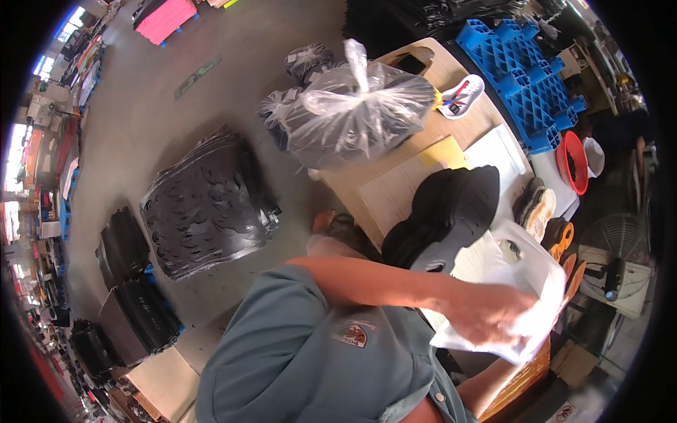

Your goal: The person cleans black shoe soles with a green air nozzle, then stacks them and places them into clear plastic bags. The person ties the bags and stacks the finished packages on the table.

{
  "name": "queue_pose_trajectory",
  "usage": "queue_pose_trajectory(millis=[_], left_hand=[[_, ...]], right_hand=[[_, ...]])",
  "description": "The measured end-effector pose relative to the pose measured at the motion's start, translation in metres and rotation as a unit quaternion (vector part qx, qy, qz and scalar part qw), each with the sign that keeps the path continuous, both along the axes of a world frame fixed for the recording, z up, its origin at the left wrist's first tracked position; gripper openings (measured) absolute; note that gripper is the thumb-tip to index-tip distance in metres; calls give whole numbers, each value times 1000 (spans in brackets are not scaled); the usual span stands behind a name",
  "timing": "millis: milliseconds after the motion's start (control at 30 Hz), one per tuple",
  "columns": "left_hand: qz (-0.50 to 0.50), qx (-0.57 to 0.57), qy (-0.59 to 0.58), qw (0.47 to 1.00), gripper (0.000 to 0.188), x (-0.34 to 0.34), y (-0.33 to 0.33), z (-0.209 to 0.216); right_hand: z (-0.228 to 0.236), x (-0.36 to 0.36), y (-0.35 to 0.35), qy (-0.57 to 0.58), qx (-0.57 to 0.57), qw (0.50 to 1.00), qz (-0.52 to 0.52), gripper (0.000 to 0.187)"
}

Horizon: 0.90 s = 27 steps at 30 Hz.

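My left arm reaches across to the right, and my left hand [490, 317] is closed on a white plastic bag [546, 278] with a cut-out handle hole. The fingers are partly blurred against the bright plastic. My right hand [520, 368] comes up from below and sits behind the bag's lower edge, its fingers hidden. Just beyond the bag, a stack of black sole-shaped pieces [441, 215] lies on the wooden table [360, 173]. Whether anything is inside the bag I cannot tell.
A knotted clear bag of dark items [360, 116], papers [395, 190] and a white shoe sole [463, 96] lie on the table. To the right stand a blue pallet [522, 77], a red basket [572, 162] and a fan [617, 247]. Black cut sheets [204, 208] are stacked on the floor.
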<state>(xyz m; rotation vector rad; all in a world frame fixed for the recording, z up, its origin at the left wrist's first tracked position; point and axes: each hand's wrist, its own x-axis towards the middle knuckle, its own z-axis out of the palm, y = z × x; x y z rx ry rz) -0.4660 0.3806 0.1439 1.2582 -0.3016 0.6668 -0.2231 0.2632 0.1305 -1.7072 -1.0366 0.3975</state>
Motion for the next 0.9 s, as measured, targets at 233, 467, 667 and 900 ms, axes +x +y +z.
queue_pose_trajectory(millis=[233, 467, 667, 900], left_hand=[[-23, 23, -153, 988, 18, -73, 28, 13], [-106, -82, -153, 979, 15, -158, 82, 7], [60, -245, -10, 968, 50, -232, 130, -25], [215, -250, 168, 929, 46, -277, 161, -90]], right_hand=[[-15, -75, -2, 66, -47, 996, -27, 46], [-17, -135, 11, 135, -72, 988, -32, 53], [-14, -122, 12, 261, -58, 963, 19, 60], [0, -79, 23, 195, 11, 952, 236, 67]])
